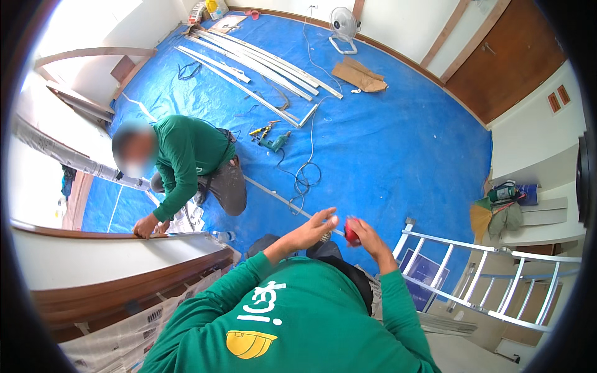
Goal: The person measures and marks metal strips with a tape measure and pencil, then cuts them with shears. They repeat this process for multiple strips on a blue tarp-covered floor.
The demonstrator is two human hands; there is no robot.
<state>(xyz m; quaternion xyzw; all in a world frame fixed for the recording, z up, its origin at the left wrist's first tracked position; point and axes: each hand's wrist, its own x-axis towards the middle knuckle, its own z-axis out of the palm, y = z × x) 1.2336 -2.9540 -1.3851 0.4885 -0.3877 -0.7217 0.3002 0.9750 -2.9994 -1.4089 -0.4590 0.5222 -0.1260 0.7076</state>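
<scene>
My right hand (371, 241) is closed around a small red object (352, 231), rounded and partly hidden by the fingers, so its kind cannot be made out. Beside it, a little to the left, my left hand (306, 234) has its fingers stretched out and apart, with nothing visible in it. Both hands are in front of my green shirt, above the blue sheet (373, 161). A white line of trim or strip (273, 194) runs across the sheet just beyond them.
At left a co-worker in green (189, 146) kneels, hands on a wood-edged ledge (81, 234). A green drill (273, 142) and its cord (303, 183) lie ahead. Long white strips (261, 59), cardboard (359, 75) and a fan (343, 26) are farther off. An aluminium ladder (472, 303) stands at right.
</scene>
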